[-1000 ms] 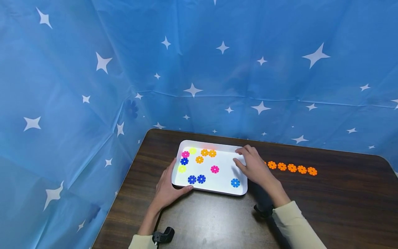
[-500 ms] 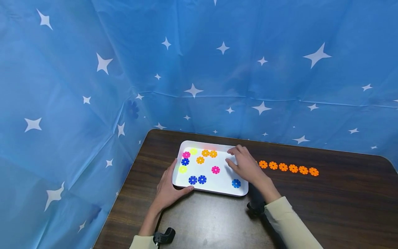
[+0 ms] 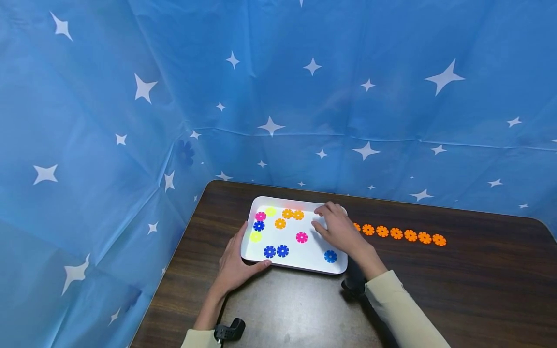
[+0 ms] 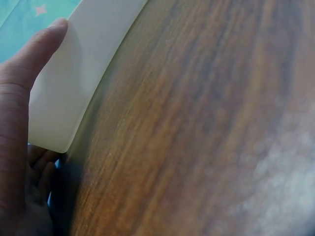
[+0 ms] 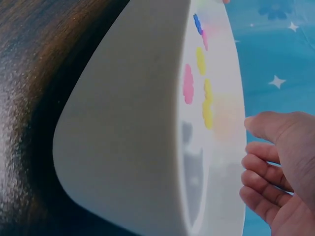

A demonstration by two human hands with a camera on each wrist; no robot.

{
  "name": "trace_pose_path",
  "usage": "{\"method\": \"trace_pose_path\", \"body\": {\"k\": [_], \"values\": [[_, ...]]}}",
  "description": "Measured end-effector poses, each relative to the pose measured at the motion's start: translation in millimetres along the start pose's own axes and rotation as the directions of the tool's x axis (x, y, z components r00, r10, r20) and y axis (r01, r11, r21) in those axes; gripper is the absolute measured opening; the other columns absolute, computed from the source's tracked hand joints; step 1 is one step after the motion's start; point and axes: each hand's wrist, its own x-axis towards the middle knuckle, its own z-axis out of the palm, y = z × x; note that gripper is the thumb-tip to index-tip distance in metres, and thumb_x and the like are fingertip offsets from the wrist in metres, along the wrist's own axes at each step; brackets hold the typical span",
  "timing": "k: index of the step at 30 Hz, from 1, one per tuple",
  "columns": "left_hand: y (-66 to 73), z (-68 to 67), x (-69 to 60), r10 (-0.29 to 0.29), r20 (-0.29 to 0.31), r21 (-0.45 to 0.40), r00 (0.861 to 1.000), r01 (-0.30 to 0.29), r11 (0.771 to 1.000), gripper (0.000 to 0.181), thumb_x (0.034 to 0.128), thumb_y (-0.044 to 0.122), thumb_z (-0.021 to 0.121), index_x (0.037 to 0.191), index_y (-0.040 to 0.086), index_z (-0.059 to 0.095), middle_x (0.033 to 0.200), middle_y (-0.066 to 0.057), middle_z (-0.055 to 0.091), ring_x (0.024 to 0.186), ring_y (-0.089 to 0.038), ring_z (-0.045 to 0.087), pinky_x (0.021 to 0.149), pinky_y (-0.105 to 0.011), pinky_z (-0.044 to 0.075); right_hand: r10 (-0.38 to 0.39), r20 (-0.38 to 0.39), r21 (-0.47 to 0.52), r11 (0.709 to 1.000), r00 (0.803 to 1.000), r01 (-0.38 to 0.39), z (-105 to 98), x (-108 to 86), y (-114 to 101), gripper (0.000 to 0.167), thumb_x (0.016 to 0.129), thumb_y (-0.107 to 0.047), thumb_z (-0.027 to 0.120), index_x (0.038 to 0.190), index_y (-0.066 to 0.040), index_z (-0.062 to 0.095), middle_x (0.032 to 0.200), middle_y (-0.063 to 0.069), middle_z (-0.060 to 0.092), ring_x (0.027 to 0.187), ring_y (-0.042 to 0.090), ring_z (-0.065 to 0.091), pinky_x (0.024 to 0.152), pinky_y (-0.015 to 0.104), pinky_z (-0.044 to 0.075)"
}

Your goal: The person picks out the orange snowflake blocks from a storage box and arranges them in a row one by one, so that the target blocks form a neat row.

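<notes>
Left hand (image 3: 237, 266) has its grip clamped around the near-left corner of the white tray (image 3: 300, 261), which sits on the tabletop (image 3: 478, 280) with coloured discs (image 3: 301, 237) inside, while the right hand (image 3: 341, 231), thumb and fingers of its grip apart, is over the tray's right part, near a row of orange discs (image 3: 396, 233).

You wear plain cream sleeves (image 3: 402, 309), their cuffs (image 3: 377, 281) well behind your fingers (image 3: 324, 211). Near each cuff, also behind them, sits a black wrist device (image 3: 229, 329).
</notes>
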Motion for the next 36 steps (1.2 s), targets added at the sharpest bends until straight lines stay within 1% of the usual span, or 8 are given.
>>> {"method": "trace_pose_path", "body": {"k": [4, 11, 23, 27, 31, 36], "values": [[0.4, -0.7, -0.1, 0.001, -0.004, 0.006, 1.000, 0.000, 1.000, 0.120, 0.0682, 0.070, 0.081, 0.162, 0.042, 0.012, 0.165, -0.002, 0.034, 0.141, -0.028, 0.041, 0.110, -0.064, 0.038, -0.007, 0.019, -0.004, 1.000, 1.000, 0.007, 4, 4.8, -1, 0.039, 0.099, -0.029, 0.068, 0.129, -0.004, 0.065, 0.121, 0.011, 0.063, 0.109, 0.026, 0.055, 0.096, 0.043, 0.054], [-0.7, 0.3, -0.8, -0.004, -0.003, 0.018, 1.000, 0.004, 1.000, 0.121, 0.0679, 0.072, 0.081, 0.162, 0.042, 0.011, 0.164, -0.002, 0.035, 0.140, -0.027, 0.042, 0.109, -0.063, 0.040, 0.004, 0.046, 0.004, 1.000, 0.999, -0.005, 9, 12.5, -8, 0.039, 0.098, -0.028, 0.069, 0.129, -0.006, 0.066, 0.122, 0.011, 0.063, 0.113, 0.026, 0.056, 0.100, 0.042, 0.054], [0.2, -0.4, -1.1, -0.003, -0.006, 0.008, 1.000, 0.003, 1.000, 0.121, 0.0674, 0.072, 0.082, 0.162, 0.043, 0.012, 0.164, -0.002, 0.036, 0.141, -0.028, 0.042, 0.109, -0.064, 0.039, -0.005, 0.083, -0.028, 1.000, 0.997, 0.007, 20, 24.2, -10, 0.039, 0.097, -0.027, 0.071, 0.127, -0.004, 0.066, 0.122, 0.012, 0.063, 0.111, 0.025, 0.054, 0.103, 0.042, 0.053], [-0.4, -0.6, -1.1, 0.001, -0.010, 0.005, 1.000, -0.001, 1.000, 0.120, 0.0674, 0.071, 0.082, 0.161, 0.044, 0.012, 0.164, -0.002, 0.036, 0.141, -0.028, 0.042, 0.108, -0.064, 0.040, -0.008, 0.100, -0.039, 0.999, 0.995, 0.012, 22, 28.5, -12, 0.040, 0.097, -0.028, 0.071, 0.128, -0.004, 0.065, 0.125, 0.012, 0.062, 0.113, 0.026, 0.054, 0.105, 0.041, 0.052], [0.4, -0.9, -0.2, -0.003, -0.007, 0.005, 1.000, 0.003, 1.000, 0.120, 0.0675, 0.072, 0.082, 0.161, 0.043, 0.012, 0.165, -0.002, 0.035, 0.141, -0.028, 0.042, 0.109, -0.064, 0.039, -0.011, 0.116, -0.041, 0.999, 0.993, 0.016, 23, 33.2, -14, 0.041, 0.097, -0.028, 0.071, 0.130, -0.004, 0.065, 0.128, 0.012, 0.062, 0.116, 0.027, 0.054, 0.108, 0.041, 0.051], [0.8, -0.9, -0.1, 0.000, -0.005, 0.001, 1.000, 0.000, 1.000, 0.120, 0.0677, 0.072, 0.082, 0.162, 0.043, 0.012, 0.165, -0.001, 0.035, 0.140, -0.027, 0.042, 0.109, -0.063, 0.040, -0.018, 0.128, -0.062, 0.998, 0.992, 0.026, 21, 38.0, -20, 0.043, 0.096, -0.028, 0.072, 0.131, -0.003, 0.064, 0.125, 0.013, 0.062, 0.113, 0.026, 0.054, 0.105, 0.039, 0.052]]}}
